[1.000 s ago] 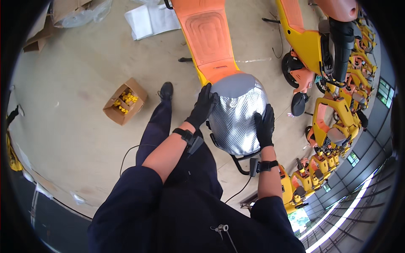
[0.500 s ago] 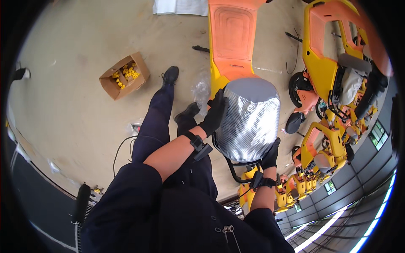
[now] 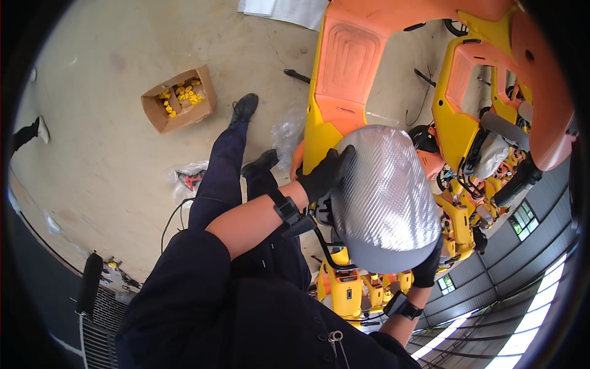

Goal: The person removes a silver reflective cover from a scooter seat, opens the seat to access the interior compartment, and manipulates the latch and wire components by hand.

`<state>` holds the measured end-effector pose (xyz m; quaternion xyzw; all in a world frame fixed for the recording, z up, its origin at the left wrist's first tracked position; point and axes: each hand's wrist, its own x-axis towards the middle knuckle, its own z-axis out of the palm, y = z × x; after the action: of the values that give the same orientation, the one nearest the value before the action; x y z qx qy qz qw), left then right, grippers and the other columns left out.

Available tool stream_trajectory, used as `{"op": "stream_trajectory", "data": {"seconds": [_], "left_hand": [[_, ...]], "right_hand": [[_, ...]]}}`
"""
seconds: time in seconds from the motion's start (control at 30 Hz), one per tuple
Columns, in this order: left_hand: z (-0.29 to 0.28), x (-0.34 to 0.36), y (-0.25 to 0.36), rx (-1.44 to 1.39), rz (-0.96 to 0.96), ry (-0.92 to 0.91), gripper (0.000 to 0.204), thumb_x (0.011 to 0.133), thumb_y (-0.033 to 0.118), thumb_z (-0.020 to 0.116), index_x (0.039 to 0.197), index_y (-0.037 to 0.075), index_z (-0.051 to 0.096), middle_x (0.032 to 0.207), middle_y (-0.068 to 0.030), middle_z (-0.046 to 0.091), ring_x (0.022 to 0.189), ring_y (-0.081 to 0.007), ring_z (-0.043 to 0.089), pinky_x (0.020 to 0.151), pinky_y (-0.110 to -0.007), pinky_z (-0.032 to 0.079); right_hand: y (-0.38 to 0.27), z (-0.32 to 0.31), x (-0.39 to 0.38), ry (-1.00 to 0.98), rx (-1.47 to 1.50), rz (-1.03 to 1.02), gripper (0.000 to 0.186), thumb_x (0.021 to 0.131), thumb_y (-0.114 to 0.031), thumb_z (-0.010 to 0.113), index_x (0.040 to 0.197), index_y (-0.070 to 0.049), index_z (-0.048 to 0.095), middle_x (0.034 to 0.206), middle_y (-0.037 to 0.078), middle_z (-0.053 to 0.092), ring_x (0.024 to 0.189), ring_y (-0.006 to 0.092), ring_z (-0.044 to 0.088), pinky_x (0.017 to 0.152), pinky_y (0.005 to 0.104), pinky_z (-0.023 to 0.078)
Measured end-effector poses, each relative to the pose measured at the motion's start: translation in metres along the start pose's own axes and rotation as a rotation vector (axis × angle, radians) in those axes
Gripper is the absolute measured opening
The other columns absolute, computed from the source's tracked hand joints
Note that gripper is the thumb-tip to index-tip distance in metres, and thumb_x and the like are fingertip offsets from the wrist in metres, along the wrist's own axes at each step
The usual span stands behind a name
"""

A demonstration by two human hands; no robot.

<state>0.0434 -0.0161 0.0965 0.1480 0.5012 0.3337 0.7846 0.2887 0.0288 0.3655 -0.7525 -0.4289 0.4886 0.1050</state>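
A scooter seat (image 3: pixel 384 197) with a shiny silver, quilted-looking cover and a grey band along its near edge is between my two black-gloved hands. My left hand (image 3: pixel 324 174) grips its left side, with the fingertips on the silver cover. My right hand (image 3: pixel 428 265) is closed around the near right edge, its fingers mostly hidden beneath the seat. The seat sits tilted over the rear of a yellow and orange scooter (image 3: pixel 347 67), and a black tube rail (image 3: pixel 326 249) shows below it. Whether the seat is still attached cannot be seen.
An open cardboard box (image 3: pixel 179 98) with several yellow parts stands on the floor at left. Clear plastic wrap (image 3: pixel 287 138) lies near my feet, and a red item in plastic (image 3: pixel 192 179) beside my leg. More yellow scooters (image 3: pixel 458 104) stand close on the right.
The seat has tilted and moved right, so its grey band now faces near instead of far. My right hand went right with it; my left hand shifted slightly right.
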Motion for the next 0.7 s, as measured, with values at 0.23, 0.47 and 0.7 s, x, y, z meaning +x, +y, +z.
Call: {"op": "stream_trajectory", "data": {"seconds": [0.23,0.47,0.7], "left_hand": [[-0.037,0.026,0.021,-0.812,-0.414,-0.361,0.049,0.085,0.056,0.041,0.107,0.013,0.051,0.085,-0.0032,0.058,0.068,-0.0115,0.058,0.049,-0.025,0.046],[-0.018,0.002,0.057,-1.006,-0.332,-0.244,0.045,0.086,0.051,0.045,0.111,0.014,0.05,0.098,-0.0028,0.059,0.082,-0.0131,0.059,0.067,-0.031,0.053],[-0.023,0.001,0.046,-0.972,-0.457,-0.334,0.053,0.084,0.056,0.043,0.114,0.012,0.047,0.102,-0.0076,0.056,0.087,-0.0194,0.058,0.074,-0.039,0.05]], "right_hand": [[-0.074,-0.004,0.044,-0.055,-1.068,-0.326,0.04,0.078,0.0,0.059,0.116,-0.001,0.045,0.113,0.007,0.053,0.102,0.0205,0.052,0.085,0.0316,0.042],[-0.046,0.027,0.015,0.011,0.845,0.089,0.052,0.088,-0.047,0.043,0.125,-0.011,0.043,0.118,0.007,0.051,0.108,0.0266,0.05,0.086,0.0419,0.045],[-0.071,0.042,0.025,0.268,0.212,-0.365,0.055,0.092,-0.042,0.035,0.132,-0.004,0.033,0.129,0.009,0.043,0.118,0.0198,0.041,0.099,0.0328,0.032]]}}
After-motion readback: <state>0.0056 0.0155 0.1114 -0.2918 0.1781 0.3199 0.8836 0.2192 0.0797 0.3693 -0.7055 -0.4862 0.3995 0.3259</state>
